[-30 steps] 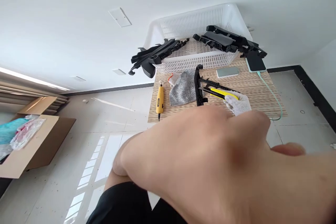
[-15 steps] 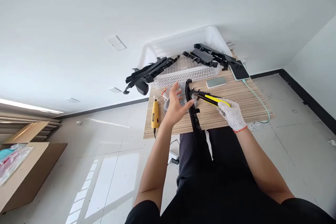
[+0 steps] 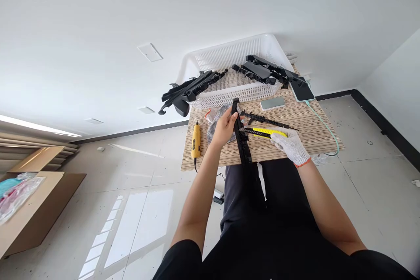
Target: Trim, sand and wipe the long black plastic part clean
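Observation:
My bare left hand [image 3: 225,129] is closed around the upper part of a long black plastic part [image 3: 242,142], which runs down past the table's front edge toward my lap. In a white knitted glove with an orange cuff, my right hand [image 3: 290,143] grips a yellow and black utility knife [image 3: 265,133]. The knife's tip end points left and meets or nearly meets the right side of the plastic part. Behind it a black caliper [image 3: 267,120] lies on the table. Under and behind my left hand is a grey knitted glove [image 3: 214,129].
A white plastic basket [image 3: 193,59] at the back holds black plastic parts [image 3: 197,88] on the left and more black parts [image 3: 262,72] on the right. A yellow rotary tool [image 3: 195,141], a grey-green flat block [image 3: 273,103] and a phone [image 3: 302,91] on a cable lie on the striped table [image 3: 308,122].
My left hand, open before, has closed on the black plastic part. The knife has shifted slightly toward me, so the caliper behind it shows more clearly.

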The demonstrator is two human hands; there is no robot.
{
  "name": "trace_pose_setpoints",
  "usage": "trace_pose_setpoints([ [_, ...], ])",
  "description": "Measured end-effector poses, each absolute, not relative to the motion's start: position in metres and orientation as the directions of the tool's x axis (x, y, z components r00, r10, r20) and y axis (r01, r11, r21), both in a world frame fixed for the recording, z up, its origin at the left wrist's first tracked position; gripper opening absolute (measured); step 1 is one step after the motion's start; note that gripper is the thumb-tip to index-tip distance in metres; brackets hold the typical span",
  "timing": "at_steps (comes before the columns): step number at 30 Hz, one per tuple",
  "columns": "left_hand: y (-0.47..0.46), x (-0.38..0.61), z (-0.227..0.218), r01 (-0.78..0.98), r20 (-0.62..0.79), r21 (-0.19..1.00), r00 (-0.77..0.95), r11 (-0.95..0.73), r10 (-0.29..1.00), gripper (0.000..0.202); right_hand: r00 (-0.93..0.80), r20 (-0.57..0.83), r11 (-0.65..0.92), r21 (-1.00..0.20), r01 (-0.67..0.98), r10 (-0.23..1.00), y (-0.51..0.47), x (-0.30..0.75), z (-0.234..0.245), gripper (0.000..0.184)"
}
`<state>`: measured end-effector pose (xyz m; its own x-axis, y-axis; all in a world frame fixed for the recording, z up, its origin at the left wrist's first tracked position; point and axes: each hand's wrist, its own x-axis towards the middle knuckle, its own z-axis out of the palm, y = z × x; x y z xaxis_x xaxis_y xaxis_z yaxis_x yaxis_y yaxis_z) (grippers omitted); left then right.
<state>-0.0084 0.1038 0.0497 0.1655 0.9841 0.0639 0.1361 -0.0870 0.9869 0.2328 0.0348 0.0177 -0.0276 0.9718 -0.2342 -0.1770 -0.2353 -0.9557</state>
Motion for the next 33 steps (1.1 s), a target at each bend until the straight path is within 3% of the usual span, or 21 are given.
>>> trace_pose_setpoints([
  [3, 0.098, -0.012, 0.043, 0.043, -0.059, 0.998, 0.247, 0.05, 0.967, 0.073, -0.053, -0.208, -0.212, -0.973, -0.086, 0.977, 0.033, 0.231, 0.019, 0.042],
  [6, 0.087, -0.014, 0.037, -0.026, -0.093, 0.994, 0.333, 0.108, 0.938, 0.073, 0.067, -0.168, -0.157, -0.977, -0.145, 0.983, 0.033, 0.229, 0.018, 0.045],
  [10, 0.069, -0.008, 0.026, 0.028, 0.005, 0.999, 0.414, -0.018, 0.91, 0.072, 0.015, -0.206, -0.203, -0.971, -0.125, 0.978, 0.034, 0.23, 0.015, 0.045],
  [12, 0.062, -0.004, 0.019, 0.068, 0.03, 0.996, 0.399, -0.062, 0.916, 0.07, -0.032, -0.233, -0.235, -0.969, -0.076, 0.972, 0.034, 0.23, 0.016, 0.045],
  [16, 0.055, 0.001, 0.009, 0.088, -0.028, 0.996, 0.343, -0.002, 0.939, 0.058, 0.084, -0.168, -0.156, -0.979, -0.131, 0.982, 0.033, 0.229, 0.019, 0.048],
  [19, 0.053, 0.001, 0.007, 0.092, -0.039, 0.996, 0.31, 0.011, 0.95, 0.056, 0.009, -0.189, -0.187, -0.978, -0.096, 0.982, 0.032, 0.228, 0.021, 0.046],
  [23, 0.051, 0.001, 0.008, 0.091, -0.074, 0.995, 0.292, 0.049, 0.954, 0.059, 0.076, -0.205, -0.193, -0.971, -0.141, 0.976, 0.033, 0.228, 0.022, 0.047],
  [26, 0.051, 0.001, 0.008, 0.095, -0.055, 0.995, 0.288, 0.029, 0.956, 0.059, 0.007, -0.261, -0.259, -0.958, -0.121, 0.965, 0.033, 0.228, 0.022, 0.046],
  [30, 0.051, 0.0, 0.006, 0.099, -0.072, 0.994, 0.292, 0.045, 0.954, 0.058, 0.104, -0.206, -0.188, -0.969, -0.159, 0.973, 0.033, 0.228, 0.021, 0.045],
  [33, 0.052, 0.0, 0.005, 0.085, -0.064, 0.996, 0.293, 0.041, 0.954, 0.059, 0.017, -0.258, -0.255, -0.961, -0.107, 0.966, 0.033, 0.228, 0.021, 0.048],
])
